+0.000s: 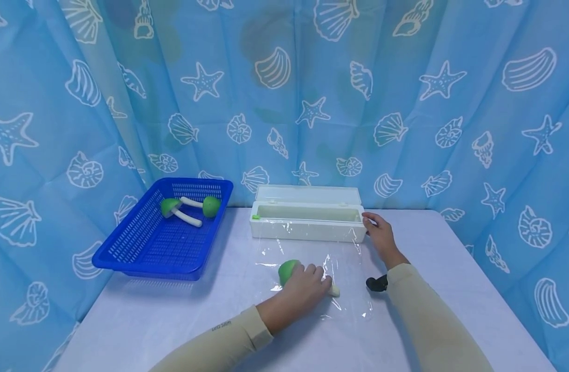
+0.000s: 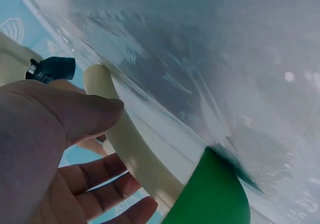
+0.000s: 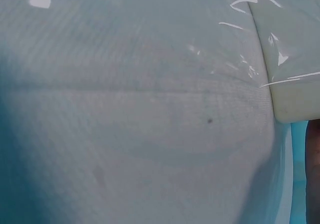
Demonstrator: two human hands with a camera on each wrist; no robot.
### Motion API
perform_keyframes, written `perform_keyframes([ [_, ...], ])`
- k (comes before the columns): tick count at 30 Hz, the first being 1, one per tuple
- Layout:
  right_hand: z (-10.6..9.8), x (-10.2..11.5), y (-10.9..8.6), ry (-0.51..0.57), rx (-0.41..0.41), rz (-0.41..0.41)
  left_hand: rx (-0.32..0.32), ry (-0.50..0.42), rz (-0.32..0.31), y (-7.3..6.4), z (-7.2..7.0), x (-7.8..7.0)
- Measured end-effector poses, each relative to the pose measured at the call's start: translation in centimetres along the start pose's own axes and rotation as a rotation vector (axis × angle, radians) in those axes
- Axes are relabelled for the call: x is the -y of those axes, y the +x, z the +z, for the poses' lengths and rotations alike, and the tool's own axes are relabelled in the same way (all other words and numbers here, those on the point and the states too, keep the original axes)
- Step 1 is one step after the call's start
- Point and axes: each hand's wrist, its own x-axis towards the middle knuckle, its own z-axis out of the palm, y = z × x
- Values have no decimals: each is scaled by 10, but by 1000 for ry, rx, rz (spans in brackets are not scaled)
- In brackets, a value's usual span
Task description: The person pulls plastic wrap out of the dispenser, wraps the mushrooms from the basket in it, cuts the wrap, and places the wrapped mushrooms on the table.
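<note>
Left hand (image 1: 300,292) grasps mushroom (image 1: 286,272) stem over film (image 1: 351,284). Right hand (image 1: 383,241), grip unclear, likely steadies box (image 1: 307,231) near tabletop's (image 1: 456,274) far edge.

A lane of table (image 1: 235,258) runs between the blue plastic basket (image 1: 147,267) and the white film dispenser box (image 1: 307,231), narrowing toward the shell-print curtain (image 1: 358,113), which bars the far side. The box's raised lid (image 1: 307,195) blocks its trough from behind; the right hand (image 1: 382,237) obstructs its right end. In front spreads clear plastic film (image 1: 354,289) — the left hand (image 1: 303,292) and the green-capped mushroom (image 1: 286,271) it grips stand in the way there. A gap opens between the forearms, though a black wrist device (image 1: 377,283) juts in from the right sleeve (image 1: 433,310). Beyond that sleeve there is room to pass; the basket admits a hand from above.
</note>
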Motion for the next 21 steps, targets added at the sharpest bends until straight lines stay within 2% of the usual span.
perform_keyframes([
  [3,1,-1,0,6,0,-1,-28,-35,-2,0,1,3],
  [5,1,-1,0,9,-1,3,-22,-66,5,0,0,7],
  [11,0,-1,1,13,0,-3,99,-143,12,4,-4,24],
  [14,0,-1,2,22,-7,-16,119,-133,22,7,-1,28],
  [17,0,-2,2,11,-6,-19,112,-118,30,8,4,28],
  [21,-1,-1,1,-6,-2,-15,53,-112,38,7,3,24],
])
